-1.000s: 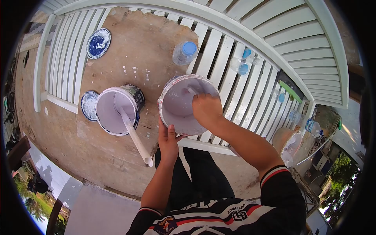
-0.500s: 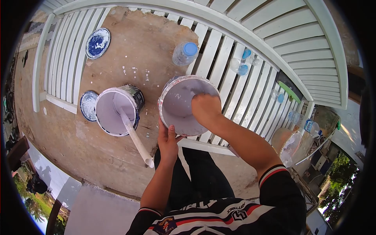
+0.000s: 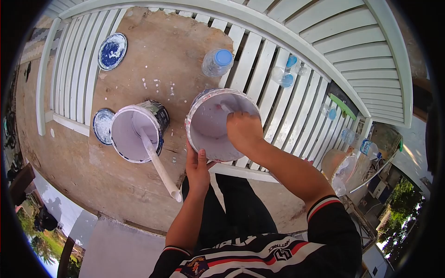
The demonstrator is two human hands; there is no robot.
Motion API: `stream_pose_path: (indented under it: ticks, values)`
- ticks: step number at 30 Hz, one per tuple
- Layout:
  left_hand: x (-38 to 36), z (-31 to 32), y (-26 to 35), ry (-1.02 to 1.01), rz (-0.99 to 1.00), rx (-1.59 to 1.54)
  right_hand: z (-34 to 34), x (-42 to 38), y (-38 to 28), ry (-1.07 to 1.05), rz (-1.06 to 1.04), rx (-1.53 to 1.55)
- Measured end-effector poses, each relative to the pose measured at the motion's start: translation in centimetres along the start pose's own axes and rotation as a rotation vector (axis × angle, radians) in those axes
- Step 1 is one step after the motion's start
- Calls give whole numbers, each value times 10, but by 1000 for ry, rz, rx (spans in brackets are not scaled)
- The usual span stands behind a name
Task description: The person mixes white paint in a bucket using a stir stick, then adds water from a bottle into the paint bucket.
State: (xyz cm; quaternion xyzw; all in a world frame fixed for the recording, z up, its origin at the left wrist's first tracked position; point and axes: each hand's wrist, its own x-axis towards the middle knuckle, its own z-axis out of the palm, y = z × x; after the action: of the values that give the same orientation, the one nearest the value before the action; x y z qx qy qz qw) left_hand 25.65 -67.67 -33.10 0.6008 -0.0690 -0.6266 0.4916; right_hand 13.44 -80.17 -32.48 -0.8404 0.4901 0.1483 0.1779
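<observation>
A paint bucket (image 3: pixel 208 143) coated inside with pale lilac paint is tilted toward me, its mouth facing up at the camera. My left hand (image 3: pixel 198 172) grips its near lower side, thumb up by the rim. Inside the mouth, my right hand (image 3: pixel 244 133) is closed in a fist. A small pale piece (image 3: pixel 226 107) sticks out past its knuckles against the inner wall; what kind of thing it is cannot be made out. To the left stands a second paint bucket (image 3: pixel 121 134) with lilac paint, and a whitish pipe (image 3: pixel 162 171) leans out over its rim.
A worn plywood board (image 3: pixel 153 46) lies on the white slatted bench (image 3: pixel 259 60). Paint-smeared lids (image 3: pixel 112 52) rest at the left. A blue-capped plastic bottle (image 3: pixel 217 62) stands behind my bucket. Clear plastic cups (image 3: pixel 283 76) and an empty water bottle (image 3: pixel 361 144) lie to the right.
My right hand has drawn slightly back from the inner wall, and the pale piece beyond its knuckles now shows. My left hand keeps its hold on the bucket.
</observation>
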Motion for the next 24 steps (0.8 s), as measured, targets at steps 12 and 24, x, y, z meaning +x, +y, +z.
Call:
stream_pose_path:
  ticks: [12, 24]
  values:
    - [1, -3, 1, -10, -34, 5, 11, 8, -5, 238, 23, 218]
    - [1, -2, -1, 6, 10, 32, 10, 8, -8, 83, 1, 338]
